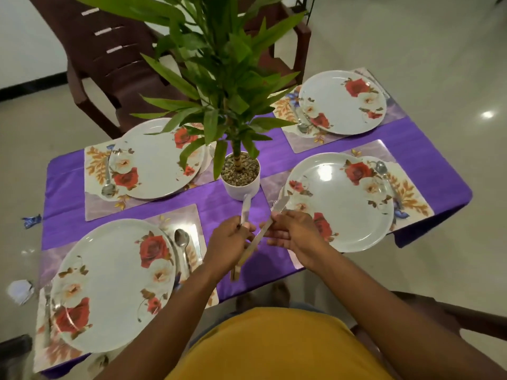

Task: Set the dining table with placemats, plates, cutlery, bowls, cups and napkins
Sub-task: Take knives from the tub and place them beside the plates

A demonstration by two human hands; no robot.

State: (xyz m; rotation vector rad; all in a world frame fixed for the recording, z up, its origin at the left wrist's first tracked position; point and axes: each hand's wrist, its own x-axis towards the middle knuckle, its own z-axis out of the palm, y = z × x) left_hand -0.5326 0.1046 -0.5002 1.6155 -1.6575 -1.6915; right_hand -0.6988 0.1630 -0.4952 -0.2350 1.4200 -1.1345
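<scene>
Four white plates with red roses sit on floral placemats on the purple tablecloth (230, 212): near left (109, 286), far left (156, 160), near right (340, 204), far right (343, 101). A spoon lies beside each, for example the near-left spoon (181, 239) and the near-right spoon (382, 168). My left hand (229, 241) grips a table knife (246, 208) with its blade pointing up. My right hand (295, 233) pinches a second knife (258, 238), which slants from the near-right plate's rim down to my left hand.
A potted plant (240, 182) in a white pot stands at the table's centre, its leaves hanging over the far plates. A fork (48, 311) lies left of the near-left plate. Brown chairs (109, 58) stand behind the table. Bits of litter (22, 292) lie on the floor.
</scene>
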